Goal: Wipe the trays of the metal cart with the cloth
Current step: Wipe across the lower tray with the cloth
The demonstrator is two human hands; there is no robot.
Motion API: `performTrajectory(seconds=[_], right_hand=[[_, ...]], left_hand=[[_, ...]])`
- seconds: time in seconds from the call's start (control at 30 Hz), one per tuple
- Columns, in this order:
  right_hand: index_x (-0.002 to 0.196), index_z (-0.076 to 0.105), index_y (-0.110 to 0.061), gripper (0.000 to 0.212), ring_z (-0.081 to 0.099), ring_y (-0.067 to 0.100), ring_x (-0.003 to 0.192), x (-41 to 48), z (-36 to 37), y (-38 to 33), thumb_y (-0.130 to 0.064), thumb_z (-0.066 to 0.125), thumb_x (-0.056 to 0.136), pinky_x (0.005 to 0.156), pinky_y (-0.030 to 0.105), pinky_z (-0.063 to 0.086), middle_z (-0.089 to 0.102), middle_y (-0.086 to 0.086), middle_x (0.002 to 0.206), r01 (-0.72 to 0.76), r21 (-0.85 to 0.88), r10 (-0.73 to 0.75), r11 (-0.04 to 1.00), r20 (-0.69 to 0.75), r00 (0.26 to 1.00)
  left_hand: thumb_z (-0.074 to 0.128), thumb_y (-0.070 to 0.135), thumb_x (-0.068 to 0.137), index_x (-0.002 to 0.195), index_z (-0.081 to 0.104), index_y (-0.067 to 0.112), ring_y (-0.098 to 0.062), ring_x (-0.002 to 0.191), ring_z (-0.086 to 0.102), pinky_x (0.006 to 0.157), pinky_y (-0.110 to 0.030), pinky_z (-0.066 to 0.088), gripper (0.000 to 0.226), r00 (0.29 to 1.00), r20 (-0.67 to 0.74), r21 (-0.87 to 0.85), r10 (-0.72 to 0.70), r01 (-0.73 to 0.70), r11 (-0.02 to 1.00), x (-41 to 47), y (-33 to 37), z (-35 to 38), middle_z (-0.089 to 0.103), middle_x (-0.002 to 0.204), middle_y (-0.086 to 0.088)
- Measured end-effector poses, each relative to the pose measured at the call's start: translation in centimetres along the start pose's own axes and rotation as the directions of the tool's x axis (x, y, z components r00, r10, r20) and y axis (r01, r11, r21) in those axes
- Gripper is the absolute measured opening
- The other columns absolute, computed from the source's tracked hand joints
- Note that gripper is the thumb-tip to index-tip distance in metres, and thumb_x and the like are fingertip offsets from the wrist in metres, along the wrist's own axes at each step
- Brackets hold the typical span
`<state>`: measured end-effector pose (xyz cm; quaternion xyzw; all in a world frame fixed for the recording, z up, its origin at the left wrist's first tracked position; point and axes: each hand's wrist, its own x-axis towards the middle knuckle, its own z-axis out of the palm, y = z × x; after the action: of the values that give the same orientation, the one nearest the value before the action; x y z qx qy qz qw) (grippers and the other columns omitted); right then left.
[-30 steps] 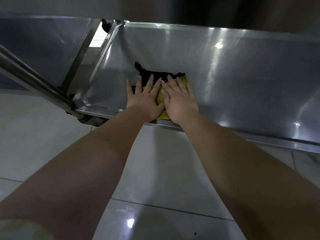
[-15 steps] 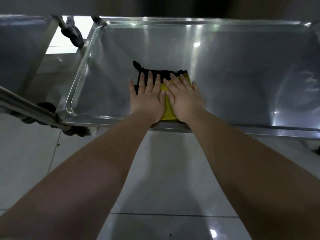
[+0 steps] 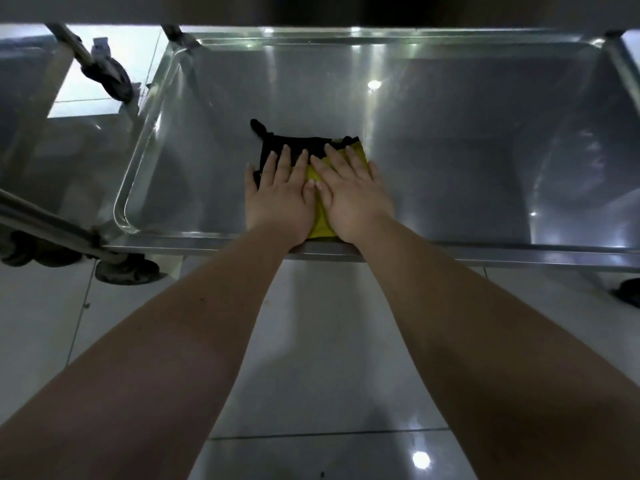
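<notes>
The left hand (image 3: 277, 199) and right hand (image 3: 353, 199) are lying side by side, fingers straight and flat, pressing the folded yellow-and-black cloth (image 3: 298, 143) beneath both palms onto the shiny steel cart tray (image 3: 467, 150), likely spreading pressure for even wiping

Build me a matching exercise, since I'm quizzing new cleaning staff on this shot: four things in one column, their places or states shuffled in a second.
Things:
1. left hand
2. right hand
3. cloth
4. caster wheel

Places or states:
A. on the floor tiles, under the cart's near left corner
B. pressed flat, mainly on the yellow part
C. spread on the tray, under both hands
D. pressed flat, mainly on the black part

Pairs: 1-D, 2-B, 3-C, 4-A
</notes>
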<state>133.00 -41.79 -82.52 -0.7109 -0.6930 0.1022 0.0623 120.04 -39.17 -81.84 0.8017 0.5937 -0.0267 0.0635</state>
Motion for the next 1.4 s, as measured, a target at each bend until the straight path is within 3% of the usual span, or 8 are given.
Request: performTrajectory(seconds=[0.2,0.33,0.5,0.67,0.8,0.93,1.07,1.4], right_hand=[[0.156,0.012,-0.038,0.052,-0.001,0.021,0.151,-0.6,0.1,-0.8,-0.045,0.018,0.104,0.121,0.047,-0.004,0.006,-0.005,0.165,0.023,0.008,-0.023,1.000,0.012,1.000],[0.156,0.009,-0.035,0.061,-0.004,0.028,0.151,0.1,0.0,-3.4,-0.057,0.016,0.100,0.117,0.056,-0.012,0.002,-0.002,0.165,-0.077,-0.082,0.080,0.994,0.033,0.996],[0.150,-0.003,-0.054,0.071,-0.017,0.040,0.147,0.2,0.5,-4.9,-0.081,0.012,0.086,0.107,0.074,-0.010,-0.008,-0.016,0.163,-0.051,-0.135,0.064,0.990,0.091,0.994],[0.153,0.012,-0.045,0.067,0.001,0.035,0.150,2.0,-0.5,1.8,-0.070,0.026,0.093,0.119,0.058,0.005,0.005,-0.006,0.165,-0.147,-0.071,0.150,0.987,0.039,0.988],[0.154,0.015,-0.041,0.066,0.005,0.037,0.149,2.0,-1.7,7.8,-0.069,0.019,0.095,0.114,0.067,0.007,0.011,-0.004,0.164,-0.307,-0.072,0.307,0.949,-0.021,0.952],[0.155,0.003,-0.039,0.067,-0.013,0.039,0.148,1.8,-2.6,5.0,-0.067,0.016,0.095,0.114,0.068,-0.005,0.000,-0.003,0.165,-0.248,-0.192,0.248,0.949,-0.024,0.968],[0.155,-0.007,-0.037,0.075,-0.017,0.038,0.148,0.9,-2.2,1.1,-0.071,0.012,0.092,0.112,0.063,-0.012,-0.011,0.002,0.165,-0.059,-0.349,0.029,0.935,-0.090,0.996],[0.156,0.008,-0.037,0.053,-0.009,0.027,0.151,0.7,-0.6,-1.1,-0.046,0.016,0.104,0.117,0.058,-0.006,-0.002,-0.005,0.165,-0.061,-0.210,0.063,0.976,0.001,0.998]], left_hand=[[0.029,0.026,0.105,0.156,0.020,0.029,-0.025,0.151,-0.001,0.120,-0.044,-0.001,0.051,0.995,-0.100,-0.332,0.009,-0.042,0.942,0.4,-4.0,-1.3,0.005,0.165,-0.001],[0.026,0.033,0.106,0.157,0.016,0.025,-0.027,0.151,-0.004,0.121,-0.043,-0.002,0.052,0.992,-0.070,-0.230,-0.100,0.082,0.970,0.1,-9.5,-0.8,0.004,0.165,-0.002],[0.014,0.037,0.106,0.157,0.004,0.030,-0.024,0.151,-0.006,0.120,-0.048,-0.006,0.053,0.995,-0.015,-0.106,-0.097,0.095,0.990,0.2,-9.8,0.1,-0.002,0.165,0.005],[0.017,0.036,0.106,0.157,0.010,0.032,-0.025,0.151,0.000,0.120,-0.047,-0.004,0.051,0.995,-0.033,-0.107,-0.096,0.092,0.990,-0.1,-10.2,0.0,0.003,0.165,0.006],[0.016,0.039,0.106,0.157,0.006,0.032,-0.026,0.151,-0.003,0.120,-0.048,-0.006,0.053,0.996,-0.020,-0.072,-0.091,0.089,0.993,-0.2,-9.9,0.2,-0.001,0.165,0.006],[0.016,0.040,0.105,0.157,0.005,0.032,-0.027,0.151,-0.004,0.120,-0.051,-0.004,0.054,0.996,-0.031,-0.069,-0.083,0.081,0.994,-0.1,-9.8,0.3,-0.001,0.165,0.005],[0.016,0.040,0.105,0.157,0.006,0.032,-0.026,0.151,-0.004,0.120,-0.050,-0.005,0.054,0.996,-0.034,-0.077,-0.083,0.081,0.994,0.0,-9.9,0.4,0.000,0.165,0.005],[0.017,0.039,0.105,0.157,0.007,0.031,-0.027,0.151,-0.003,0.120,-0.051,-0.005,0.054,0.996,-0.044,-0.087,-0.084,0.080,0.993,-0.3,-9.7,0.4,0.001,0.165,0.003]])
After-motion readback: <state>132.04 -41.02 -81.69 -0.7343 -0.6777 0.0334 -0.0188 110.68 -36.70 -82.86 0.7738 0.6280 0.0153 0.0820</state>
